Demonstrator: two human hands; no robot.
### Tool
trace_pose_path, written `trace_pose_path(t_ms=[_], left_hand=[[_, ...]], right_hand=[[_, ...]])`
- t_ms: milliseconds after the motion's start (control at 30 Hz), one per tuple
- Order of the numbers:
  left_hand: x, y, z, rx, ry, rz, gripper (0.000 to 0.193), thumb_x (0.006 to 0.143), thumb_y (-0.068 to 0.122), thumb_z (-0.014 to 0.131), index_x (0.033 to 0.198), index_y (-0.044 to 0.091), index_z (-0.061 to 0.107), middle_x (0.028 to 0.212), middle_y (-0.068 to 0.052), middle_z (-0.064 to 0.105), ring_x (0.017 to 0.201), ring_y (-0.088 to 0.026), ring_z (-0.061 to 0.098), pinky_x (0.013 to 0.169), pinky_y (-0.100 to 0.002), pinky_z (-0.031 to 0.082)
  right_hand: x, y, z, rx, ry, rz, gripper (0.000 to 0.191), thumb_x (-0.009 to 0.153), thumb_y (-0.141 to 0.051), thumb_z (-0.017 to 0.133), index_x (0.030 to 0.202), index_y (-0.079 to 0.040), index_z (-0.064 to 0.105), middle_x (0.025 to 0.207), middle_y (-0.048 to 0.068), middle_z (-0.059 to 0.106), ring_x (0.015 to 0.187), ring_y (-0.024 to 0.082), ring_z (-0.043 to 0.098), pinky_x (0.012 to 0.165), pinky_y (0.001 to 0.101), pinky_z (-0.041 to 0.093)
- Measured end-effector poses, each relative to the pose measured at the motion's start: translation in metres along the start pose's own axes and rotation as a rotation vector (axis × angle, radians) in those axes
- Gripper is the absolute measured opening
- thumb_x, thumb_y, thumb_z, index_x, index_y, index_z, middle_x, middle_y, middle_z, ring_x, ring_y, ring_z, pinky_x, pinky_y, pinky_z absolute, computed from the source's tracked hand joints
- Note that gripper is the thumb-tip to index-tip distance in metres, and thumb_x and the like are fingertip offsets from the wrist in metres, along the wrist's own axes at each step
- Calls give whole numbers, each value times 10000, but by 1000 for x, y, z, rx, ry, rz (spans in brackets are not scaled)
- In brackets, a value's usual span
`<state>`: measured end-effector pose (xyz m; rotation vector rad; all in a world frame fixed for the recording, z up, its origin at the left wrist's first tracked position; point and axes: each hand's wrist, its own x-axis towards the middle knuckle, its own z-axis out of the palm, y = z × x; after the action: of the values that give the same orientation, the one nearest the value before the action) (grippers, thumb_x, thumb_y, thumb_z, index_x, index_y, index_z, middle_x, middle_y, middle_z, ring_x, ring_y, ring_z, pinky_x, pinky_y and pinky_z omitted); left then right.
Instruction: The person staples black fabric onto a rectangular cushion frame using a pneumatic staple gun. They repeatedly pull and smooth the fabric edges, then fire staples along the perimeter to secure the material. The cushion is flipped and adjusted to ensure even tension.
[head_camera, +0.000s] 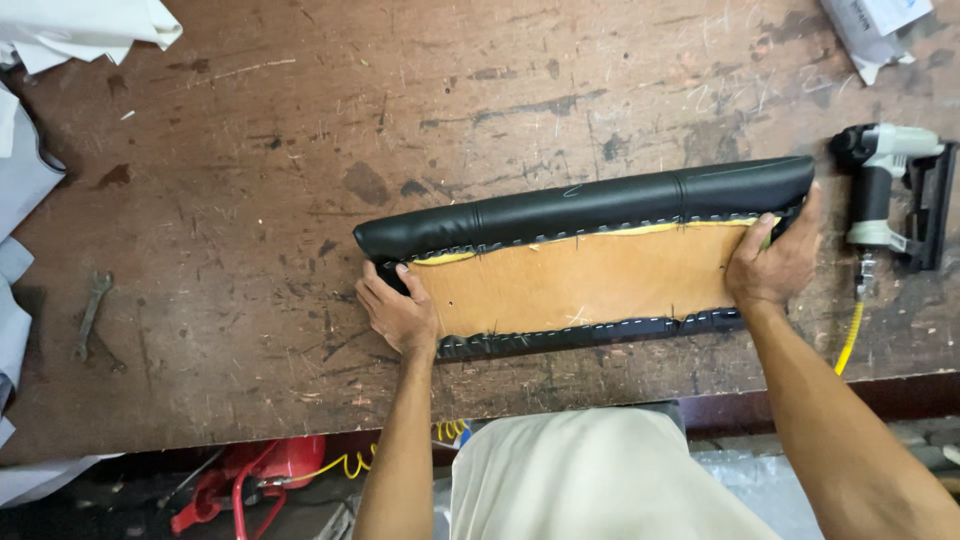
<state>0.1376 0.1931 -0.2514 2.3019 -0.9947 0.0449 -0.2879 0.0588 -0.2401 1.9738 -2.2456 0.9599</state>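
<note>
A long upholstered panel (590, 255) is showing glossy black leather along its upper roll and lower edge, an orange-tan wooden back across its middle, and a thin strip of yellow foam peeking out under the top seam. Silvery staples are dotting the black edges in a row. The worn wooden counter (300, 150) is showing dark reddish brown, blotched with darker stains and pale scratches. At the right of the frame, a pneumatic staple gun (890, 190) is showing grey and black, with a yellow coiled hose (850, 335) trailing below it. A dull grey metal wrench (90, 315) is lying at the left. White cloth (85, 30) is filling the upper left corner.
</note>
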Motion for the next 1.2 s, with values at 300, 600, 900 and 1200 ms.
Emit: trace_pose_path(t_ms=[300,600,900,1200], left_hand=[[15,19,-17,-206,33,-70,473,1016,363,590,1377,66,525,1217,-190,581,1155,-400,584,913,-507,501],[44,22,-49,-662,-253,-170,510,977,360,688,1346,15,614,1217,-135,718,1108,-249,686,971,-362,520],[23,9,-65,-664,-381,-308,489,923,260,749,1316,4,610,1234,-165,687,1113,-237,668,945,-367,522],[-54,-14,-60,-112,-148,-94,421,953,250,755,1270,0,635,1189,-220,640,1086,-338,630,930,-452,488]], right_hand=[[13,-31,-17,12,-4,-16,630,1092,-272,557,1658,-77,362,1435,270,591,1227,486,597,1042,555,459],[62,-24,-61,315,-344,73,561,1032,-331,609,1494,-24,524,1341,253,645,1200,369,619,1010,452,473],[31,31,-109,481,-583,210,555,897,-329,774,1363,-62,633,1199,155,723,1065,210,685,869,345,561],[-12,69,-95,905,-390,427,424,897,-36,694,1319,-42,654,1257,66,715,1098,140,680,874,282,580]])
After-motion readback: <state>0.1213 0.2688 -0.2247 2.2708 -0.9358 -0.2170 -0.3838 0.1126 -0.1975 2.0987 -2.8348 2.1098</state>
